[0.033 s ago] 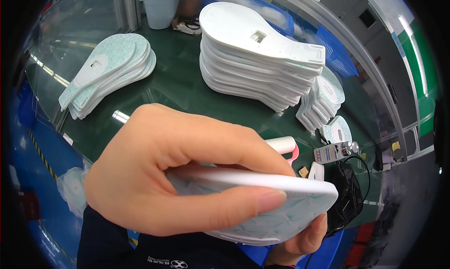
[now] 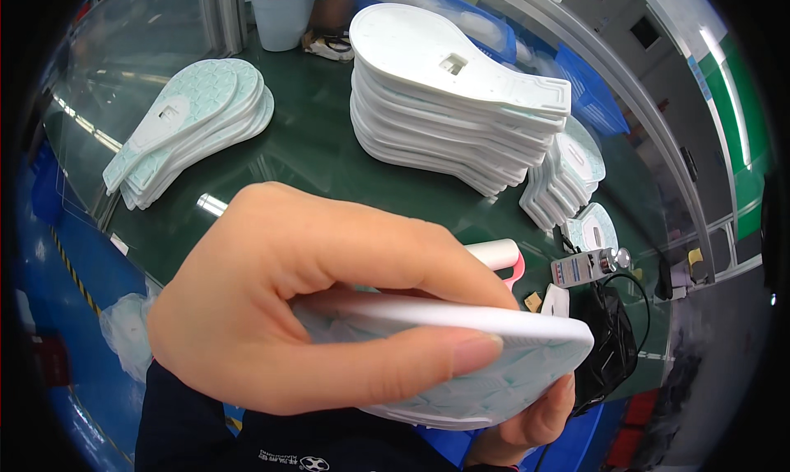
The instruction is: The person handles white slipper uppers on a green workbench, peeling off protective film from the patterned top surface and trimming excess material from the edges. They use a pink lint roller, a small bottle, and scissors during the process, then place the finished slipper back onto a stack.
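Observation:
My left hand [image 2: 329,307] is closed over a white plastic panel [image 2: 477,385] with a pale green patterned face, thumb on the near face and fingers over the far side. The panel is tilted close in front of me, its thick white edge upward. My right hand [image 2: 539,418] grips the same panel from below at its right end; part of that hand is hidden behind it. Beyond stand a tall stack of white paddle-shaped panels [image 2: 411,52] and, to the left, a lower stack of green-patterned ones [image 2: 197,102].
On the right of the green table [image 2: 304,143] are more panels [image 2: 576,159], a bottle with a metal top [image 2: 580,268], a white roller with a pink handle [image 2: 498,254] and a black bag [image 2: 613,332]. A pale bucket [image 2: 281,23] and blue baskets [image 2: 588,89] stand at the back.

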